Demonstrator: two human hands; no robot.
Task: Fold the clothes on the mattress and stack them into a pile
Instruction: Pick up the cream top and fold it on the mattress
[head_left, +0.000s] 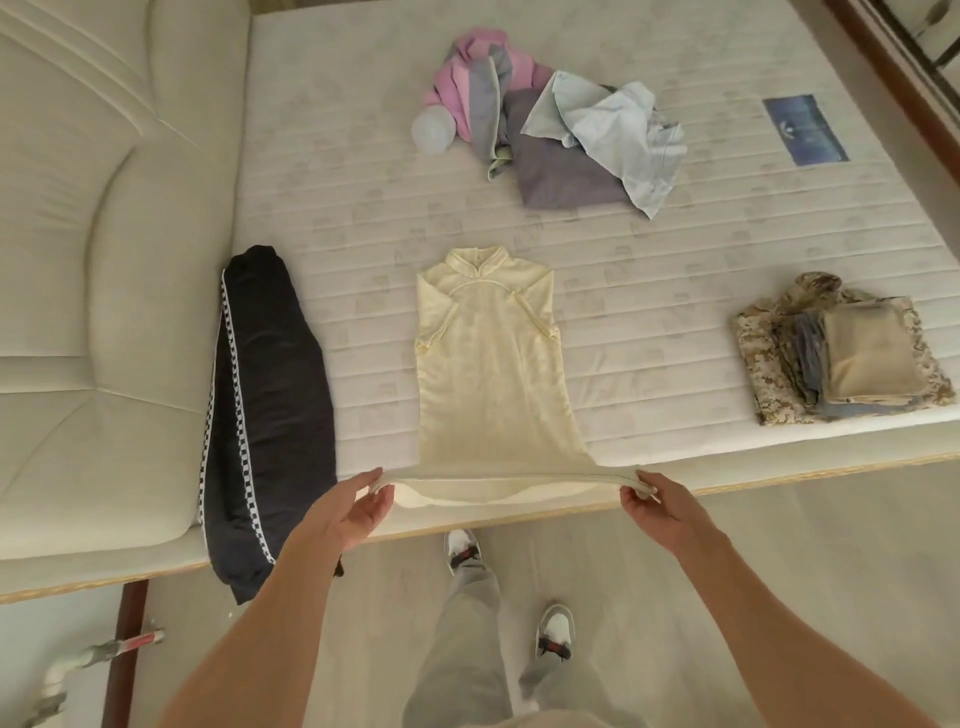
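The cream dress is lying flat on the mattress, collar away from the grips, hem stretching taut between them. The left hand and right hand are each pinching a hem corner, arms reaching forward. Beyond the left grip black trousers are lying; past the right, a folded pile.

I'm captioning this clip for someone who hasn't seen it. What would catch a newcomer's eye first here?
First, the pale yellow dress spread flat at the middle of the mattress, its hem pulled taut over the near edge by the left hand and right hand. Next, the black trousers with a checkered stripe lying to its left, and the crumpled heap of unfolded clothes farther back. A folded stack sits at the right.
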